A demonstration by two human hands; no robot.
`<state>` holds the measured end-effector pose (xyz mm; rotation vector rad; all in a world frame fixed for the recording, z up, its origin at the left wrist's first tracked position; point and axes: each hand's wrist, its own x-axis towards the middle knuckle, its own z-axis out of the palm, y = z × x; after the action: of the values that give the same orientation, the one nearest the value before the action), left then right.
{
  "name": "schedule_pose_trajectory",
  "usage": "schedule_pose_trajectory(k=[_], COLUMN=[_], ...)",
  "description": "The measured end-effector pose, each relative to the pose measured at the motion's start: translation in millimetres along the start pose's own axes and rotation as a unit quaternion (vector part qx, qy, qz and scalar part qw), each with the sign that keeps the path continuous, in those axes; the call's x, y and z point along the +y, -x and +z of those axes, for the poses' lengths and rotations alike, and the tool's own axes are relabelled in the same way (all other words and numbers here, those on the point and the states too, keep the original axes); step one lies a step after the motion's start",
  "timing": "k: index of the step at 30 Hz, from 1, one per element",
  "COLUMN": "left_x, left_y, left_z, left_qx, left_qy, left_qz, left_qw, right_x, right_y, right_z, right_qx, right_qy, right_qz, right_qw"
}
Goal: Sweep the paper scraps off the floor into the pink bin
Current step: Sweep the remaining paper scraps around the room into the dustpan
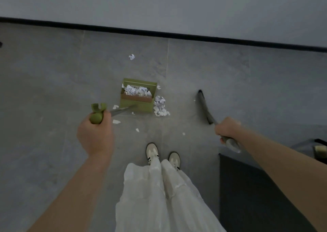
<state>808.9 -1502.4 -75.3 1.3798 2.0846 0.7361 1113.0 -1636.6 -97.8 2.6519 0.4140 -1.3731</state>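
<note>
— Head view, nearest things first: what are the two hands doing?

— The left hand (pixel 95 136) has its fingers (pixel 106 115) wrapped round the green knob of the dustpan handle (pixel 122 110). The right hand (pixel 227 128) grips the grey broom handle (pixel 231 144), fingers curled closed round it, with the dark broom head (pixel 205 107) out to the right, apart from the paper.

— And the paper scraps?

— Several loose bits (pixel 116 121) lie on the floor (pixel 53 90) between the person's shoes (pixel 152 151) and the pan. A heap (pixel 160 106) sits touching the right side of the green dustpan (pixel 137 97), and a good load (pixel 137 89) is already inside it. One stray piece (pixel 131 56) lies farther off, toward the black skirting (pixel 177 36). I can't find the pink bin in view.

— How will that paper behave?

— I'd judge it very light and flimsy, torn and crumpled, so a hard stroke or any draught would scatter it. Flat bits may cling to the smooth tile and slip under the pan's lip.

— So where should one hold things?

— High on both handles, as now. Short, gentle strokes for the side heap, with the pan's edge pressed flat. When lifting, I'd keep the pan tipped back, since the load looks loosely piled and could flutter out.
</note>
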Motion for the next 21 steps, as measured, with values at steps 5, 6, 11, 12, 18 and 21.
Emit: schedule_pose_trajectory(k=[5,6,11,12,18,21], left_x=[0.4,1.2,3.1,3.9,6.4,5.0], left_y=[19.3,23.5,40.7,41.9,64.3,73.7], left_z=[0.5,0.6,1.2,1.0,-6.1,-12.9], left_qx=[0.007,0.009,0.023,0.024,0.039,0.043], left_qy=[-0.005,-0.005,0.006,0.004,-0.011,-0.018], left_qz=[-0.009,-0.013,-0.011,-0.013,-0.024,-0.025], left_qw=[1.000,1.000,1.000,1.000,0.999,0.999], right_x=[5.3,6.4,-9.2,-15.7,-14.2,-12.9], right_y=[26.0,28.2,41.4,45.3,42.2,46.4], right_z=[34.4,43.8,60.8,57.9,42.3,36.9], right_qx=[-0.041,-0.060,-0.164,-0.172,-0.191,-0.187], right_qy=[0.026,-0.008,-0.191,-0.220,-0.364,-0.352], right_qz=[-0.021,-0.024,-0.024,-0.026,-0.007,-0.013], right_qw=[0.999,0.998,0.967,0.960,0.912,0.917])
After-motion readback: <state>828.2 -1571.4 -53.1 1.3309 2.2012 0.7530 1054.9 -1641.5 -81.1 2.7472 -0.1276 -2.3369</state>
